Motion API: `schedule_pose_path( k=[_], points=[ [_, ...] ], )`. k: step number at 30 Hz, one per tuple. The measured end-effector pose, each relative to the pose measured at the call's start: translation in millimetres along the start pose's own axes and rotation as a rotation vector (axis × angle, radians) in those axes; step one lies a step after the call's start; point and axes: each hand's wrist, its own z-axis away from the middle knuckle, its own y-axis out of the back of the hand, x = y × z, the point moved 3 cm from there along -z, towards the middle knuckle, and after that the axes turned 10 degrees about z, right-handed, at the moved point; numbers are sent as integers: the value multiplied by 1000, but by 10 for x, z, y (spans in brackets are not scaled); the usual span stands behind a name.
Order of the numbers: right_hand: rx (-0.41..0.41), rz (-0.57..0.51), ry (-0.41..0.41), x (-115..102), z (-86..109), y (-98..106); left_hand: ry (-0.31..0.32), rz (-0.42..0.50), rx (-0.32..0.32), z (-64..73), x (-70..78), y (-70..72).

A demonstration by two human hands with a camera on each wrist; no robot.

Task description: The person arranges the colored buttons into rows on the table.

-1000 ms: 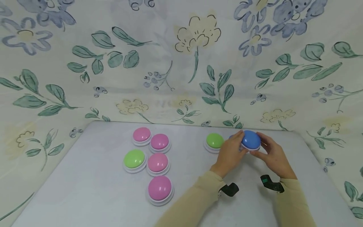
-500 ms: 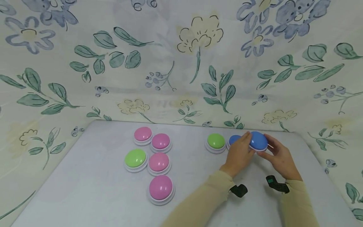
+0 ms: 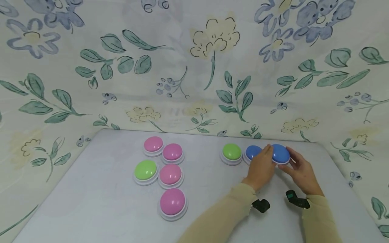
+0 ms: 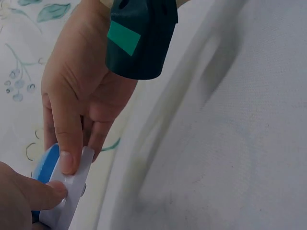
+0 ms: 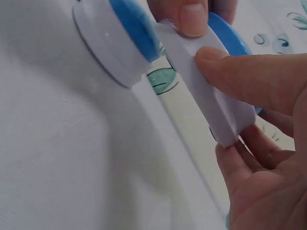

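Both hands hold one blue dome push button point(image 3: 281, 154) with a white base, near the table's back right. My left hand point(image 3: 261, 170) pinches its left side, and my right hand point(image 3: 304, 172) grips the right side. In the right wrist view both thumbs press the white base point(image 5: 211, 91), with right-hand fingertips point(image 5: 230, 155) under its lower edge. A gap shows between this base and the table. Just left of it stands a second blue button point(image 3: 253, 152), partly hidden by my left hand. A green button point(image 3: 232, 152) sits beside that one.
Farther left on the white table point(image 3: 100, 202) stand a green button point(image 3: 145, 169) and several pink buttons point(image 3: 172, 201), some in a column. A flower-printed cloth point(image 3: 182, 67) rises behind the table's back edge.
Both hands have carried the held blue button to the right and slightly nearer. The second blue button, mostly covered before, now shows more beside the green one.
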Motion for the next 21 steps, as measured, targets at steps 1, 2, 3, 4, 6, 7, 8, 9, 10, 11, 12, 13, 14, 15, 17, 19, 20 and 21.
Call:
schedule_pose_path(
  k=[1,2,3,4,6,7,8,9,10,11,12,13,14,15,17,19,20,21],
  points=[
    [1,-1,-8,11,-1,-11,-2,-6,-9,-2,-4,-13],
    [2,2,-16,24,-2,-20,-4,-12,-17,-6,-7,-25],
    [6,7,-25,34,-2,-29,-7,-19,-26,-10,-11,-36],
    [10,4,-31,42,-3,-35,-11,-31,-34,-16,-14,-49],
    [17,0,-42,53,-6,-47,-14,-39,-42,-27,-18,-62],
    [19,1,-48,55,-8,-51,-14,-42,-44,-32,-18,-62],
    [21,6,-52,59,-11,-57,-11,-41,-46,-40,-20,-64],
    [21,9,-57,61,-13,-60,-7,-39,-50,-46,-19,-63],
    [22,15,-63,65,-15,-61,-4,-36,-53,-55,-19,-65],
    [23,25,-71,69,-16,-60,-1,-31,-58,-63,-17,-63],
    [25,32,-76,74,-17,-57,4,-26,-67,-71,-13,-62],
    [26,40,-83,79,-15,-54,7,-26,-73,-79,-8,-61],
    [27,44,-88,86,-13,-51,11,-22,-82,-89,-3,-64],
    [28,44,-91,93,-11,-48,17,-17,-90,-98,3,-66],
    [31,44,-96,109,-7,-46,32,-16,-106,-112,14,-70],
    [34,36,-97,125,-6,-51,48,-11,-123,-125,21,-79],
    [37,30,-98,133,-5,-53,56,-5,-131,-130,24,-85],
    [38,30,-102,141,-4,-55,63,5,-139,-134,26,-90]
  ],
)
